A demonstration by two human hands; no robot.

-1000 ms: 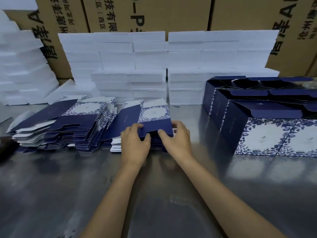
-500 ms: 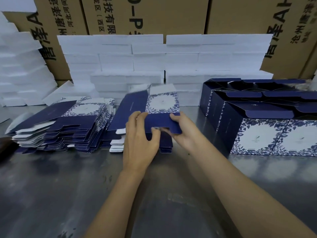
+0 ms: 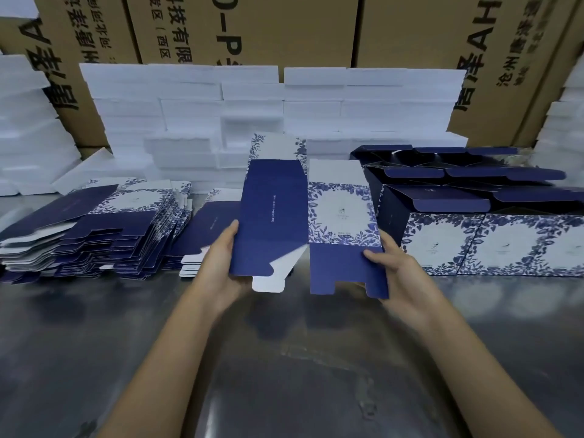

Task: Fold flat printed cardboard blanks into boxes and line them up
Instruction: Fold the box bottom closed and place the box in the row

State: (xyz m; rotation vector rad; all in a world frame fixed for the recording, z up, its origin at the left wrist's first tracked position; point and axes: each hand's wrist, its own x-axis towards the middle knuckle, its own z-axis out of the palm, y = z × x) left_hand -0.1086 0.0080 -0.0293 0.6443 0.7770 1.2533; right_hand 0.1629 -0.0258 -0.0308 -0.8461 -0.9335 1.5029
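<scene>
Head view looks down on both hands holding one cardboard blank up off the steel table, between them and slightly ahead of them. Its long axis runs up and away from the person, with the bottom flaps nearest the wrists and the floral top flap farthest. The left hand grips the plain navy panel at its lower left edge, fingers curled behind and thumb up the side. The right hand grips the notched lower flap under the flowered panel, thumb on the front. The centre crease sits about midway between the hands, so neither is clearly nearer; I judge that opening the sleeve depends on pushing the two outer edges toward each other across that crease. Left of the left hand lies the stack of flat blanks, just beyond it a smaller pile. Right of the right hand stand the finished boxes in rows, where this one would presumably join the near row.
</scene>
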